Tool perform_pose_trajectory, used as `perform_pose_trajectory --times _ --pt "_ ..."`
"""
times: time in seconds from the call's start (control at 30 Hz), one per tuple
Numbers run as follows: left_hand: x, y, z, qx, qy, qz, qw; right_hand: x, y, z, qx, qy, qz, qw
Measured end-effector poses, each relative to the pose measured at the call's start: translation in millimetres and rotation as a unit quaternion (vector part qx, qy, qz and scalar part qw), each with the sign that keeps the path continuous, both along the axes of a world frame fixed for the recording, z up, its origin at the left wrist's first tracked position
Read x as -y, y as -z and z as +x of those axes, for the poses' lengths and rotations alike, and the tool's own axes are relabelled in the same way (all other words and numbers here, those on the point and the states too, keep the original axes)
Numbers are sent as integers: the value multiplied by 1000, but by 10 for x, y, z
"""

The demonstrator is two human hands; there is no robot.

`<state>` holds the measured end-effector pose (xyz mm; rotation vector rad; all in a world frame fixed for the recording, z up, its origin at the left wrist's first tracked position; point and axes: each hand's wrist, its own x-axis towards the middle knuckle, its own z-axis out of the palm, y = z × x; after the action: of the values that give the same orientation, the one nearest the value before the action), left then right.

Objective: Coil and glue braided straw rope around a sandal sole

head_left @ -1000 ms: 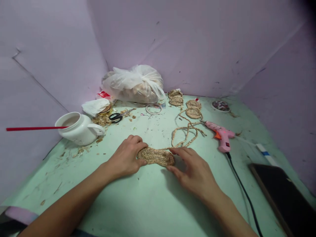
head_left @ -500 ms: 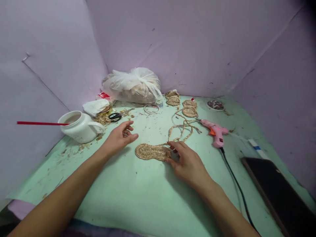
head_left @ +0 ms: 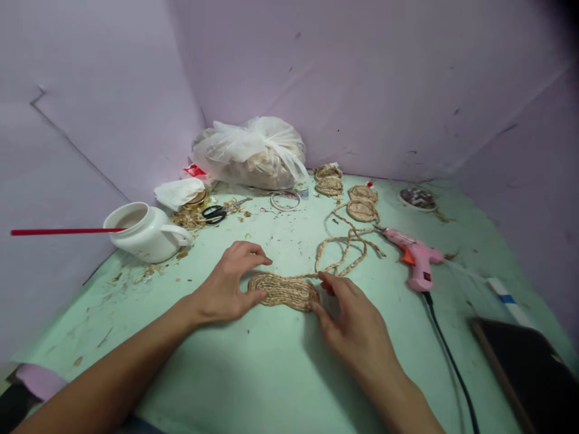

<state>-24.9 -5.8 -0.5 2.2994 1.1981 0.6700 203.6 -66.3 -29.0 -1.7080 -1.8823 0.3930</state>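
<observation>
A sole-shaped piece of coiled braided straw (head_left: 284,292) lies flat on the table, with several rows wound side by side. My right hand (head_left: 353,316) grips its right end between thumb and fingers. At the left end is my left hand (head_left: 230,280), thumb and fingers apart, the thumb seeming to touch the near edge. From the sole's far edge a loose straw braid (head_left: 348,238) trails off in loops beyond my right hand. A pink glue gun (head_left: 418,256) lies on its side to the right.
Behind stand two pairs of small straw pieces (head_left: 362,210), (head_left: 329,185) and a knotted plastic bag (head_left: 253,154). Scissors (head_left: 215,213), a ring (head_left: 284,200) and a white jug (head_left: 149,235) with a red stick are farther left. A phone (head_left: 529,367) and the glue gun's cord (head_left: 446,355) lie right.
My left hand has moved right and down to the sole's left end. My right hand keeps its grip on the right end. The whole view has shifted slightly.
</observation>
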Motion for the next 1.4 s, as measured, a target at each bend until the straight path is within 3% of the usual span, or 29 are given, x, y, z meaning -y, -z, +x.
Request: perform_pose_trajectory --times 0.1,0.2,0.57,0.77,1.0,1.17,1.4 --pt "89 27 85 -46 37 53 997 16 30 -29 1 -9 15 1000" --pt "166 68 200 -77 23 71 994 27 62 -68 2 -32 29 999" --pt "186 123 332 -115 2 55 992 20 122 -106 13 -32 60 998" --pt "143 74 356 -154 11 20 988 25 108 -124 17 -31 62 997" --pt "117 106 268 -135 31 1 990 37 87 -256 12 -25 126 992" --pt "62 55 284 -163 48 -31 985 -32 58 -411 23 -33 83 996" --pt "25 -28 348 -187 53 -28 980 -74 24 -423 48 -14 45 998"
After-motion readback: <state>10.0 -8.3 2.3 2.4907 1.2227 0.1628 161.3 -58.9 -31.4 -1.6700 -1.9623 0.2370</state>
